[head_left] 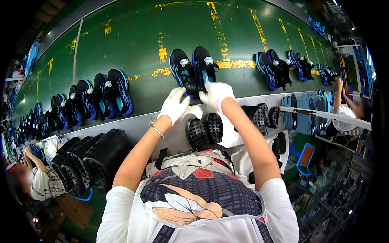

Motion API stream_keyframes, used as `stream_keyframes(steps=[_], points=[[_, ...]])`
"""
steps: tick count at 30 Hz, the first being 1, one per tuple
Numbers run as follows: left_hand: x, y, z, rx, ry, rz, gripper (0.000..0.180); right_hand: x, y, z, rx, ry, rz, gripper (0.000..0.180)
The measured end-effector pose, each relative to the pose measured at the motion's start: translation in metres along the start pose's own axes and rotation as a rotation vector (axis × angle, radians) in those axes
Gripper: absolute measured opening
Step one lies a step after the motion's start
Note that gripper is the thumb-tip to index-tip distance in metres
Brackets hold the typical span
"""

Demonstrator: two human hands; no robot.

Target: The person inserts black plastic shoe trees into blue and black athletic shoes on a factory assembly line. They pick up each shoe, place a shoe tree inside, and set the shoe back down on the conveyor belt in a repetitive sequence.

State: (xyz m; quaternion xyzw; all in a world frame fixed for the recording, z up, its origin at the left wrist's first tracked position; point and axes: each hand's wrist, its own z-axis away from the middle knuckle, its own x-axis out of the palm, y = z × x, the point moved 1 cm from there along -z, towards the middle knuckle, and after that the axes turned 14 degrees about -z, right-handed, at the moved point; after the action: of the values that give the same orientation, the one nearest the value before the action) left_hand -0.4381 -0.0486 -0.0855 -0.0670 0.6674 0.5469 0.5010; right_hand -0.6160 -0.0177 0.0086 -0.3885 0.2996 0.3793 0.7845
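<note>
A wide green conveyor belt (133, 44) carries pairs of black-and-blue shoes past me, and my two white-gloved hands reach to the pair of shoes (193, 69) at its near edge. My left hand (174, 106) lies loosely curled on the left shoe's heel and my right hand (215, 95) curls around the right heel; I judge them light, with soft uppers, best taken at the firmer heels. Below, black perforated soles (204, 130) and stacked black soles (87, 160) crowd the grey ledge (133, 123).

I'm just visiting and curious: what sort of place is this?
Most likely a shoe factory line. Pairs of black and blue shoes sit in a row on a green conveyor belt, stacks of black soles lie beside it, and gloved hands reach for one pair.
</note>
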Motion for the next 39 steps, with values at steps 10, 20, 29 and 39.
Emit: stream_keyframes(steps=[10, 20, 29, 39], points=[[0.021, -0.006, -0.037, 0.059, -0.369, -0.3, 0.043, 0.031, -0.039, -0.097, 0.046, -0.19, 0.165, 0.033], [0.103, -0.141, -0.063, 0.028, -0.572, -0.378, 0.049, 0.081, -0.055, -0.155, 0.19, -0.065, -0.264, 0.027], [0.073, -0.096, -0.074, -0.261, -0.649, -0.092, 0.038, 0.102, -0.036, -0.172, 0.088, 0.003, -0.249, 0.03], [0.059, -0.124, -0.088, -0.185, -0.576, -0.068, 0.028, 0.092, -0.02, -0.059, -0.37, 0.585, -0.218, 0.01]])
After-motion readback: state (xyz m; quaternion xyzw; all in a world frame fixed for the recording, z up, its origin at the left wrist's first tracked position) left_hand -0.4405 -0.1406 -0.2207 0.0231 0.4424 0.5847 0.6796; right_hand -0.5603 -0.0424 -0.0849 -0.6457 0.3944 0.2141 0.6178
